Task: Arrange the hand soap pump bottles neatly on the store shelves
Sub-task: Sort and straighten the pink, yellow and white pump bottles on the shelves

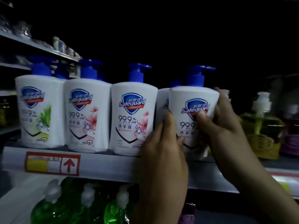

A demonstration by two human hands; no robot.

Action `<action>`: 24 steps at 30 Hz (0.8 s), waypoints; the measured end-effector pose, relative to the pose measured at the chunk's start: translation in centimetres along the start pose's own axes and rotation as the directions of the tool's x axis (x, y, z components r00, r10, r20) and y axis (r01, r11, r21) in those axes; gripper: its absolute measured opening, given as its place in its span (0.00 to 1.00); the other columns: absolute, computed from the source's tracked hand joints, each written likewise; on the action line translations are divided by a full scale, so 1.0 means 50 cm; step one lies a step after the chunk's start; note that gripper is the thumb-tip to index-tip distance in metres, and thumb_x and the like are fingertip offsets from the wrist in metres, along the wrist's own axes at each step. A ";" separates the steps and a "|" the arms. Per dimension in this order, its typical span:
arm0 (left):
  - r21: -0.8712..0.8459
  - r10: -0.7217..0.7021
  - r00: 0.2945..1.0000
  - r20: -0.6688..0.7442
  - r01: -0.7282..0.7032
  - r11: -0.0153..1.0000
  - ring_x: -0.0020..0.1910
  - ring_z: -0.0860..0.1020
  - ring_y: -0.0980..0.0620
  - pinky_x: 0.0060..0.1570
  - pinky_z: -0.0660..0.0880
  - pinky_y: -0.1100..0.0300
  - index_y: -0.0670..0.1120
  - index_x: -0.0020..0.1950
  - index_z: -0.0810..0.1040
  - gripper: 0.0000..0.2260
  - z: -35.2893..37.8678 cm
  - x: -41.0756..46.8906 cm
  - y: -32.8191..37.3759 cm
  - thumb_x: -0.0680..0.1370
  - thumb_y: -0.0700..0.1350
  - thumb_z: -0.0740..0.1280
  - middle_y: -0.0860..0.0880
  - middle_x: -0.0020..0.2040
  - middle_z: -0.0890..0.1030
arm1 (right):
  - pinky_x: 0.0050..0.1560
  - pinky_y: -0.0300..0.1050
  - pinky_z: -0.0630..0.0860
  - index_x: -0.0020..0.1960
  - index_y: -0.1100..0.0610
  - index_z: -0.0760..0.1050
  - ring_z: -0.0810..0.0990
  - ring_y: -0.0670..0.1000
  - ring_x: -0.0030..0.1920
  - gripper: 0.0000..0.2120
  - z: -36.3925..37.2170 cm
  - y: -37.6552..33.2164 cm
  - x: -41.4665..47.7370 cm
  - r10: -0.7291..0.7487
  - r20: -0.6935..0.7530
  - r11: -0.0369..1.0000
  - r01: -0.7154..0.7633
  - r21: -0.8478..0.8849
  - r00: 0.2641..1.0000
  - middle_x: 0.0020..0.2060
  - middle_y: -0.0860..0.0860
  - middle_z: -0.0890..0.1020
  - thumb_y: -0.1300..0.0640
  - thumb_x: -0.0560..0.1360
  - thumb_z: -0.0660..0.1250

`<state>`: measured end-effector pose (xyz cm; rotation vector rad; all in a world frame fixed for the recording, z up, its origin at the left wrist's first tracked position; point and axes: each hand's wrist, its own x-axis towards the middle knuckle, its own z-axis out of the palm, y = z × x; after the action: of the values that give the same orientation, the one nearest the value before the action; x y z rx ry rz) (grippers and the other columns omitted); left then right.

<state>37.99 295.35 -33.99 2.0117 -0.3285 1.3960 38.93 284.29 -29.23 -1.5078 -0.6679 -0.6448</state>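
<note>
The left hand (163,147) and right hand (226,128) each have their grip closed on the white soap bottle (189,101) at the right end of the shelf (100,165) front row; next it probably needs settling straight beside the neighbour bottle (132,120), label forward.

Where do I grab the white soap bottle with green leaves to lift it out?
I'd grab the white plastic pump bottle with the green leaf label by its blue pump neck, from the front and above. The pink-flower white bottle touches its side, leaving no finger room round the wide body.
</note>
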 end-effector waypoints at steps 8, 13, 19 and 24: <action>0.085 -0.030 0.992 0.119 0.020 0.996 0.52 0.81 0.42 0.49 0.80 0.48 0.39 0.68 0.73 0.32 -0.019 -0.016 -0.006 0.65 0.31 0.76 0.42 0.58 0.81 | 0.54 0.44 0.79 0.67 0.43 0.62 0.82 0.39 0.51 0.29 -0.023 -0.005 -0.020 0.202 0.168 0.893 -0.111 -0.436 0.965 0.53 0.41 0.82 0.62 0.73 0.70; 0.102 -0.015 0.997 0.073 0.008 0.995 0.52 0.81 0.40 0.51 0.78 0.45 0.36 0.65 0.76 0.28 -0.026 -0.027 -0.011 0.65 0.30 0.75 0.40 0.57 0.81 | 0.60 0.50 0.77 0.67 0.44 0.61 0.81 0.41 0.53 0.29 -0.014 -0.011 -0.015 0.246 0.136 0.840 -0.141 -0.523 0.960 0.54 0.41 0.81 0.59 0.72 0.71; 0.139 0.005 1.000 -0.024 -0.001 0.990 0.51 0.81 0.36 0.53 0.73 0.38 0.32 0.60 0.78 0.24 -0.022 -0.038 -0.012 0.64 0.27 0.75 0.36 0.56 0.81 | 0.41 0.24 0.71 0.63 0.46 0.62 0.78 0.35 0.47 0.24 -0.003 -0.017 -0.028 0.259 0.139 0.775 -0.120 -0.620 0.956 0.50 0.38 0.79 0.56 0.73 0.71; 0.133 0.018 0.997 -0.072 -0.009 0.991 0.52 0.81 0.37 0.57 0.73 0.55 0.32 0.60 0.78 0.18 -0.019 -0.041 -0.015 0.70 0.35 0.65 0.36 0.56 0.80 | 0.31 0.22 0.64 0.63 0.50 0.62 0.79 0.49 0.54 0.23 0.004 -0.015 -0.039 0.203 0.093 0.718 -0.083 -0.691 0.975 0.54 0.46 0.80 0.53 0.73 0.69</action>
<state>36.89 296.17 -35.91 2.0610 -0.2226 1.5318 37.07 284.45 -30.20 -2.3081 -0.4328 -0.6896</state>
